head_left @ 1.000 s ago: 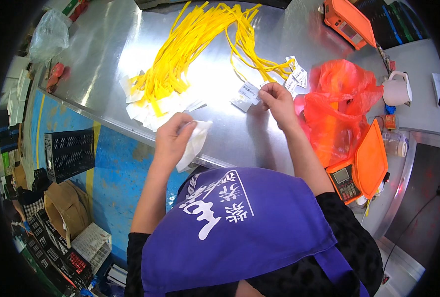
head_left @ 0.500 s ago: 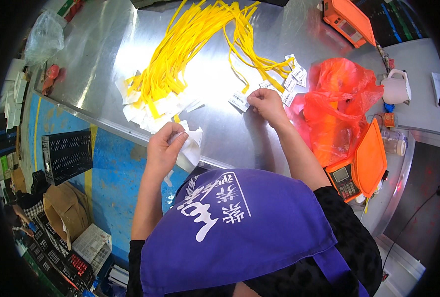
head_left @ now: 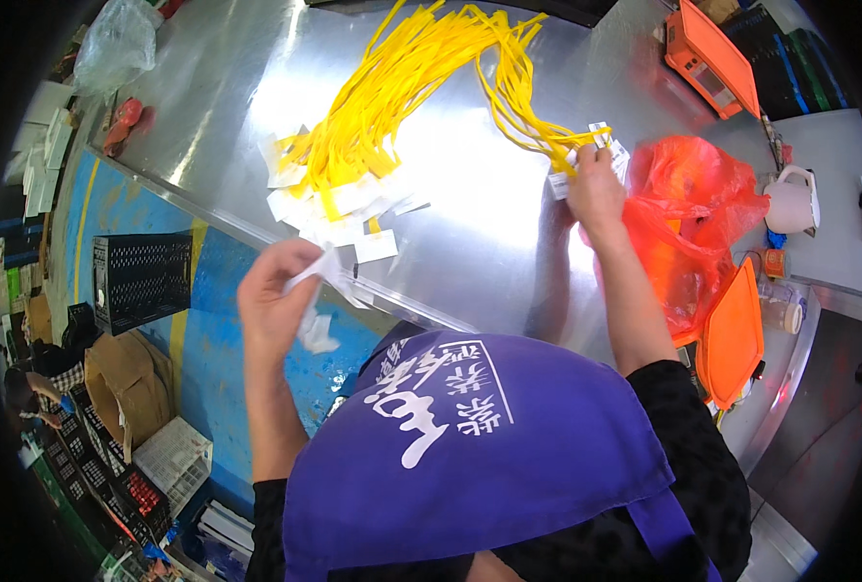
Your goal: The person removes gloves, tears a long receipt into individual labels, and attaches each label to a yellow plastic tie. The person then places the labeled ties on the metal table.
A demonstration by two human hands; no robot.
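From the head view, the right hand (head_left: 598, 188) has shifted onto white tags (head_left: 559, 185) ending the yellow straps (head_left: 514, 89) on the table (head_left: 494, 267), apparently adding one; its grip I can't tell, the left hand (head_left: 272, 293) pinches a white sheet (head_left: 333, 269)

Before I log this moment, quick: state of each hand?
Left hand: closed, holding a crumpled white sheet.
Right hand: at the white tags; grip cannot be told.

A stainless-steel worktable (head_left: 208, 136) reflects a bright white glare (head_left: 460, 175). Beside its lower-left edge lies a worn blue floor (head_left: 223, 359) with yellow lines (head_left: 178, 339); a grey counter (head_left: 838, 160) stands at right.
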